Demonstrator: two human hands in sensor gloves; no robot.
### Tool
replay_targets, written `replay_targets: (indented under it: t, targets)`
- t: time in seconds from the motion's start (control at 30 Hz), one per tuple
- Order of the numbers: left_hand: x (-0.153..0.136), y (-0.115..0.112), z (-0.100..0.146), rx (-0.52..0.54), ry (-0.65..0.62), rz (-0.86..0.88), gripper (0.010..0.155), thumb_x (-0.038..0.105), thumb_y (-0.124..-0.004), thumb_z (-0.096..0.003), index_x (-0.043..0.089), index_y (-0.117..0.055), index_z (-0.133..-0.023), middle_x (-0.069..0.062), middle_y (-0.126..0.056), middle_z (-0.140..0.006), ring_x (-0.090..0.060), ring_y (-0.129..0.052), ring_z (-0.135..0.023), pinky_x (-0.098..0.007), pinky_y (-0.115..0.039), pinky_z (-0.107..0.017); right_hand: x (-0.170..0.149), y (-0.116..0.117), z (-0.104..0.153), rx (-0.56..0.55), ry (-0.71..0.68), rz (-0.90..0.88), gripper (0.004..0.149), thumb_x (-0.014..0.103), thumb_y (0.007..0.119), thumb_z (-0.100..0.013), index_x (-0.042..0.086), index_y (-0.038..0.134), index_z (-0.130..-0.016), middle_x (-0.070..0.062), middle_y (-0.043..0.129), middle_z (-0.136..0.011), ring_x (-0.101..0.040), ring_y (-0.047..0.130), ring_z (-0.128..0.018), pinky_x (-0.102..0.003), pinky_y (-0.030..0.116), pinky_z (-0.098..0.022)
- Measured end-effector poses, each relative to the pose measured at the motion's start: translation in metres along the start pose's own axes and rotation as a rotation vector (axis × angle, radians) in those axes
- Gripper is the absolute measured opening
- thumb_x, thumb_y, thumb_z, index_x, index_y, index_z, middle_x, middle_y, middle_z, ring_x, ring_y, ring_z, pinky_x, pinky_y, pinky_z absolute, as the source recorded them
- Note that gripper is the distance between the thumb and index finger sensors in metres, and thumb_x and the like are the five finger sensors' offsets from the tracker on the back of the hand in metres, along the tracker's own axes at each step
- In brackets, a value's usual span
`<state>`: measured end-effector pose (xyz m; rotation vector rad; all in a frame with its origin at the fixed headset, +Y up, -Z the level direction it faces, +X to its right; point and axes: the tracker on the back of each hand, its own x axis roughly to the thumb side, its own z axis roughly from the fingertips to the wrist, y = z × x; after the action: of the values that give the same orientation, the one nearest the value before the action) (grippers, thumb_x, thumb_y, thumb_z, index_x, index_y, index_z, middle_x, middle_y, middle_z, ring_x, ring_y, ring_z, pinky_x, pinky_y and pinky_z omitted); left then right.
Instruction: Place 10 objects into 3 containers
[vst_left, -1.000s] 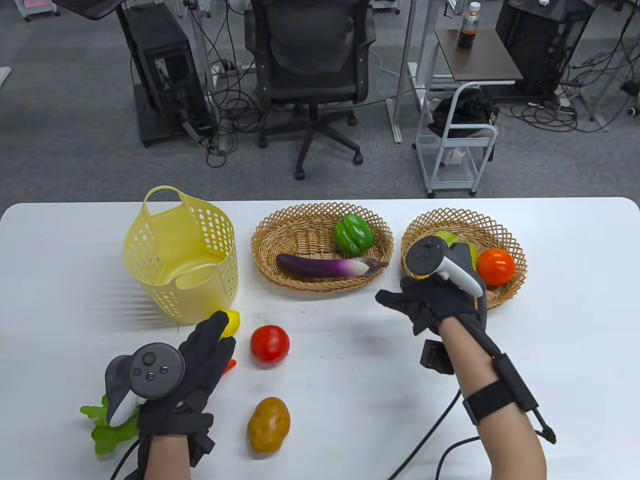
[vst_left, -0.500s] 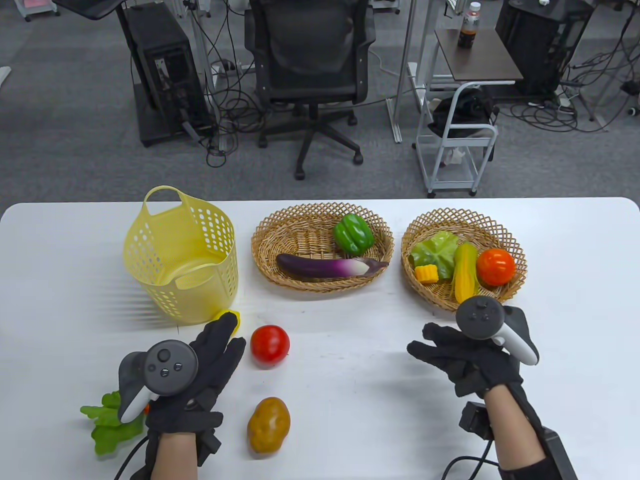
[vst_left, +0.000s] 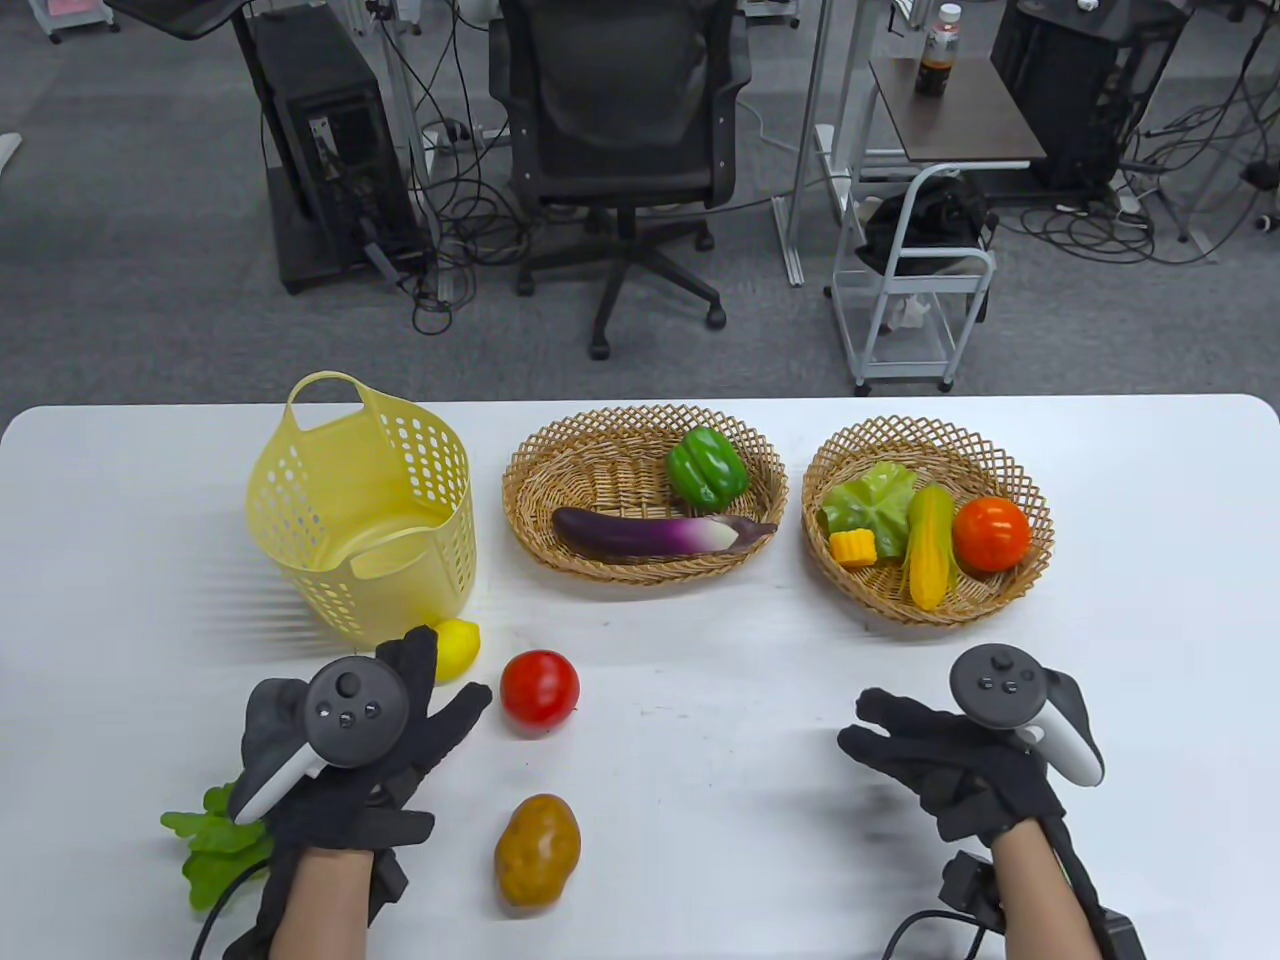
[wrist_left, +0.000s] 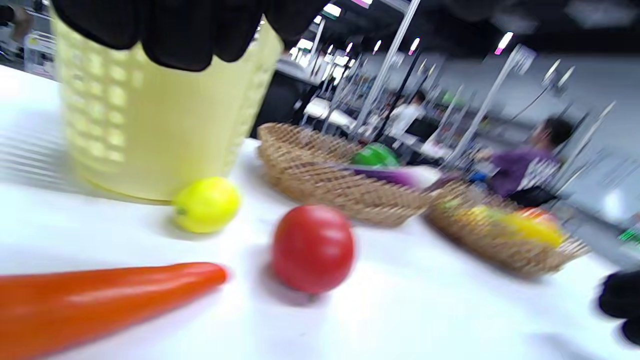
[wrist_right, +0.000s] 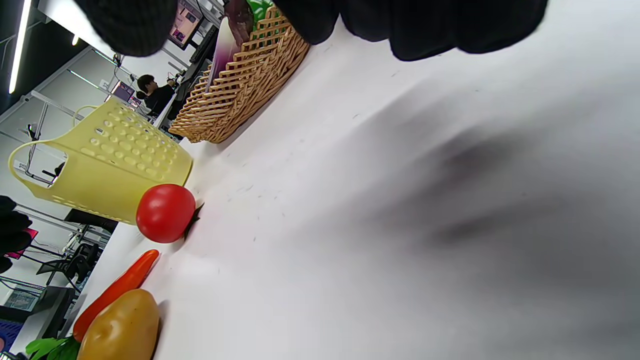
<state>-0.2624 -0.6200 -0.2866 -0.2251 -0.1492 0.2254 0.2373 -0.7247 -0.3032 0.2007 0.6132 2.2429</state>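
My left hand (vst_left: 435, 690) hovers with fingers spread over an orange carrot (wrist_left: 100, 300); in the table view only the carrot's green leaves (vst_left: 215, 850) show. It holds nothing. A lemon (vst_left: 458, 645), a red tomato (vst_left: 540, 690) and a potato (vst_left: 537, 850) lie loose beside it. My right hand (vst_left: 870, 725) is open and empty above the table's front right. The yellow plastic basket (vst_left: 420, 470) stands at the back left. The middle wicker basket (vst_left: 520, 500) holds a green pepper (vst_left: 707, 468) and an eggplant (vst_left: 660, 532). The right wicker basket (vst_left: 1030, 570) holds lettuce (vst_left: 870, 500), corn (vst_left: 930, 545), a corn piece (vst_left: 853, 547) and an orange tomato (vst_left: 990, 533).
The white table's far edge (vst_left: 640, 403) lies just behind the baskets. Beyond it are an office chair (vst_left: 620, 130) and a small cart (vst_left: 915, 300) on the floor. The lemon rests close against the yellow basket's base.
My right hand has drawn back from the right wicker basket to the table's front, leaving the corn in the basket. My left hand has shifted slightly back, uncovering the lemon.
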Motion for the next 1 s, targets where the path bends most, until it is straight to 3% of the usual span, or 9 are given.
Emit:
replay_targets:
  t: [0.17, 0.37, 0.43, 0.67, 1.0]
  targets:
    - [-0.028, -0.003, -0.006, -0.160, 0.192, -0.150, 0.084, 0.055, -0.076, -0.0590, 0.001, -0.050, -0.118, -0.033, -0.054, -0.119, -0.059, -0.063, -0.106, -0.076, -0.061, -0.065, -0.005, 0.002, -0.003, 0.017, 0.020, -0.008, 0.087, 0.060, 0.065, -0.056, 0.000, 0.041, -0.115, -0.035, 0.038, -0.117, -0.060, 0.054, -0.097, -0.068, 0.058, -0.065]
    - [-0.069, -0.031, -0.019, -0.310, 0.348, -0.150, 0.082, 0.050, -0.084, -0.0554, 0.009, -0.049, -0.117, -0.025, -0.052, -0.121, -0.052, -0.061, -0.110, -0.073, -0.063, -0.066, -0.010, 0.001, -0.006, 0.021, 0.034, -0.020, 0.087, 0.060, 0.065, -0.056, 0.000, 0.041, -0.115, -0.035, 0.038, -0.117, -0.060, 0.053, -0.097, -0.068, 0.058, -0.065]
    - [-0.079, -0.041, -0.022, -0.354, 0.381, -0.145, 0.083, 0.053, -0.085, -0.0535, 0.014, -0.049, -0.117, -0.020, -0.052, -0.122, -0.052, -0.058, -0.111, -0.079, -0.060, -0.064, -0.011, 0.001, -0.007, 0.024, 0.043, -0.023, 0.087, 0.060, 0.065, -0.056, 0.000, 0.041, -0.115, -0.035, 0.038, -0.117, -0.060, 0.053, -0.097, -0.068, 0.057, -0.065]
    - [-0.091, -0.067, -0.033, -0.436, 0.408, -0.236, 0.087, 0.056, -0.086, -0.0499, 0.022, -0.044, -0.117, -0.015, -0.045, -0.124, -0.051, -0.048, -0.114, -0.079, -0.054, -0.068, -0.016, 0.001, -0.010, 0.027, 0.058, -0.035, 0.087, 0.060, 0.065, -0.057, 0.000, 0.041, -0.115, -0.035, 0.037, -0.117, -0.060, 0.053, -0.097, -0.068, 0.057, -0.065]
    - [-0.103, -0.083, -0.039, -0.481, 0.377, -0.237, 0.080, 0.051, -0.086, -0.0509, 0.023, -0.049, -0.115, -0.009, -0.057, -0.120, -0.042, -0.061, -0.112, -0.068, -0.062, -0.071, -0.016, 0.002, -0.009, 0.033, 0.070, -0.039, 0.086, 0.059, 0.065, -0.057, 0.000, 0.042, -0.115, -0.034, 0.038, -0.117, -0.060, 0.053, -0.097, -0.068, 0.057, -0.065]
